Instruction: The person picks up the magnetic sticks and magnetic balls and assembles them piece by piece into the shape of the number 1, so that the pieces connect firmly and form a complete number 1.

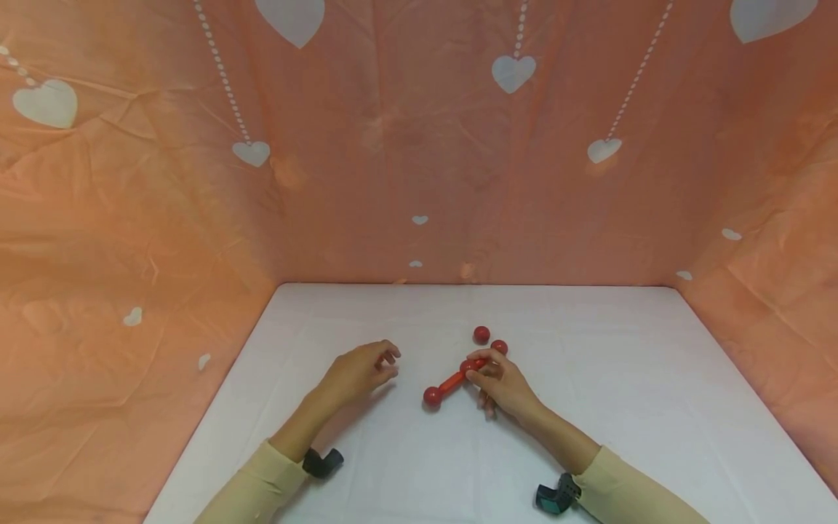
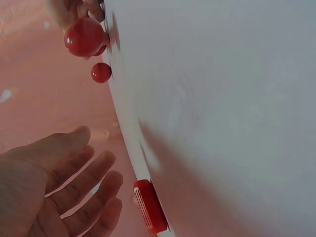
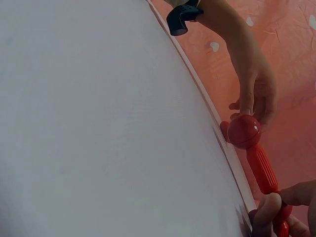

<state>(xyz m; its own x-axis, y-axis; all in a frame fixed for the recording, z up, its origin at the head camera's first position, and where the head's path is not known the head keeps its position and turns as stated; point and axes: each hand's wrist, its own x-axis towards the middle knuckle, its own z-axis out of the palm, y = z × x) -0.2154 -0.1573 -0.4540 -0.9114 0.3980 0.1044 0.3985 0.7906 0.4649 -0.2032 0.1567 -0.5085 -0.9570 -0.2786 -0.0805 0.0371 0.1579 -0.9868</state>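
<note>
My right hand (image 1: 507, 389) pinches a red ball-and-rod toy piece near its middle ball. The piece has a ball at its near left end (image 1: 432, 397), a ribbed rod (image 3: 261, 170) and another ball (image 1: 500, 347) at its far end; the fingers partly cover its middle. A loose red ball (image 1: 481, 335) lies just beyond it. To the left, my left hand (image 1: 360, 375) hovers over the table with relaxed fingers and holds nothing. In the left wrist view, a red ribbed rod (image 2: 150, 206) lies near that hand's fingertips; the head view does not show it.
The white table (image 1: 589, 342) is bounded by orange cloth walls (image 1: 419, 145) with pale hearts at the back and both sides. A dark wrist camera (image 1: 322, 463) is strapped on the left wrist, another (image 1: 556, 496) on the right.
</note>
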